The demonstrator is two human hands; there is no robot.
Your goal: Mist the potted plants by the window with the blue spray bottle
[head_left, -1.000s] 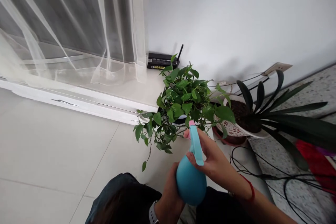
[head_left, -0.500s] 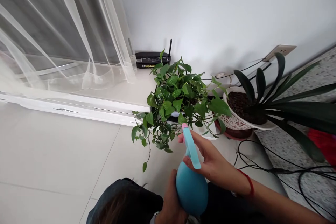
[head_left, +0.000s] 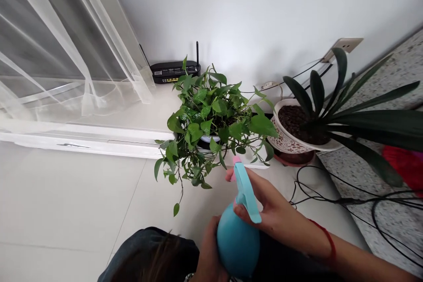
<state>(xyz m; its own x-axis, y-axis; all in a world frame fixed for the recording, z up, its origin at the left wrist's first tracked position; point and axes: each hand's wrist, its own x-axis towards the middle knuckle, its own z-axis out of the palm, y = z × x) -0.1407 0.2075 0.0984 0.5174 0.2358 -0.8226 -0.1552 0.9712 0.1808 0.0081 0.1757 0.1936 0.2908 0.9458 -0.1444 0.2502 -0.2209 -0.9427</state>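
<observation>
A blue spray bottle (head_left: 238,243) with a light blue head and a pink nozzle stands tilted between my hands. My right hand (head_left: 264,198) is closed around its neck and trigger, the forefinger at the pink trigger. Lower down, my left hand (head_left: 210,253) wraps the bottle's body from the left side; part of it is cut off by the frame's bottom edge. Just beyond the nozzle grows a leafy green trailing plant (head_left: 211,119), its leaves dotted with water drops. Leaves mostly cover its pale pot (head_left: 209,139).
Behind the plant a black router (head_left: 175,72) sits against the wall. To the right, a long-leaved plant grows in a patterned pot (head_left: 287,139). Black cables (head_left: 330,200) lie tangled on the floor. A sheer curtain (head_left: 89,83) hangs at the left.
The view has shifted, so the plants and router appear farther left. The spray bottle's nozzle now sits a little farther from the leaves. Both hands keep their hold.
</observation>
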